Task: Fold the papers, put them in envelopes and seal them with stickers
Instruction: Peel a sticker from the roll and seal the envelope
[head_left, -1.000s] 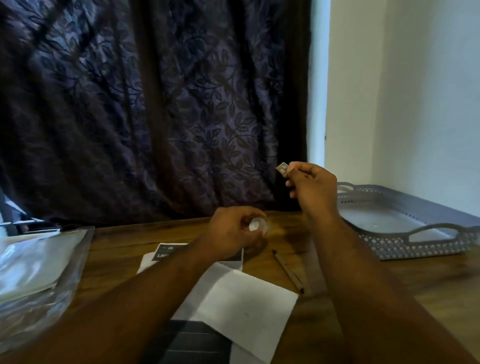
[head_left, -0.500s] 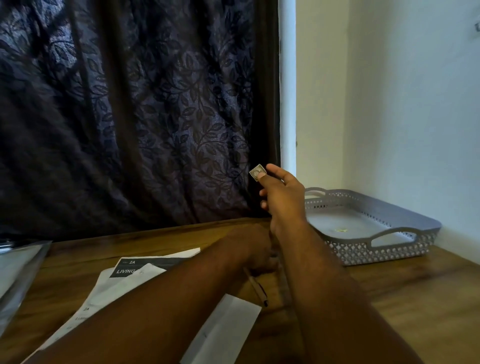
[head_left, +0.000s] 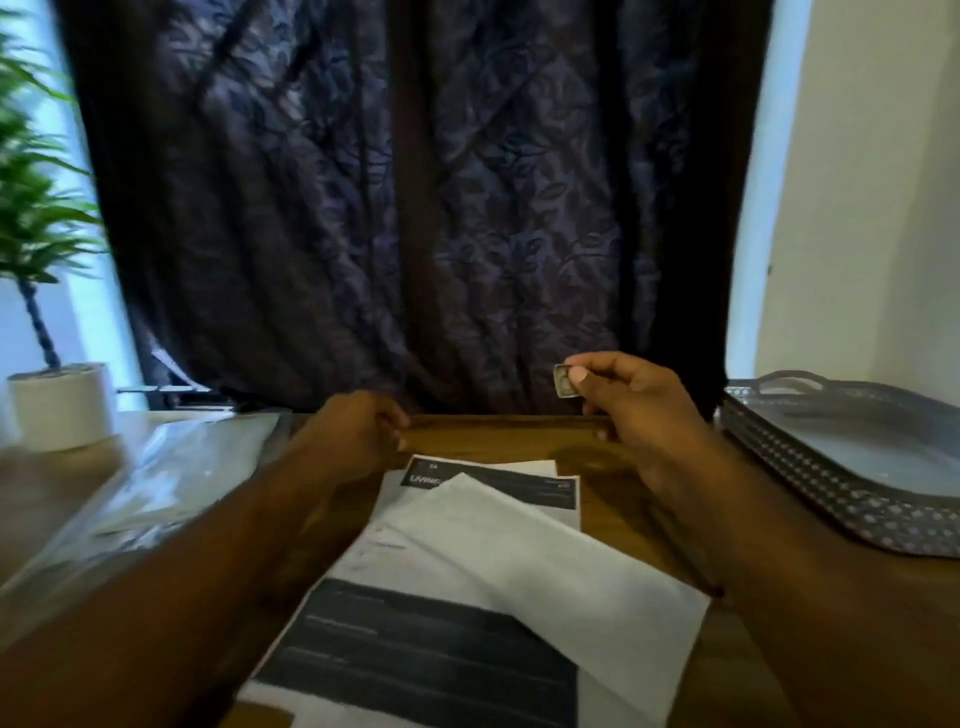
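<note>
Envelope (head_left: 545, 561) across papers (head_left: 415, 654), sticker (head_left: 563, 380) aloft — tray (head_left: 831, 499) right, plant (head_left: 36, 208) left

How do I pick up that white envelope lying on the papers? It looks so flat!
Take the white envelope by its right end, which sticks out past the printed papers onto the wooden table. Come from the right, thumb on top and fingers sliding beneath. It lies flat and slanted, so that free end is likely the easiest grip.
</note>
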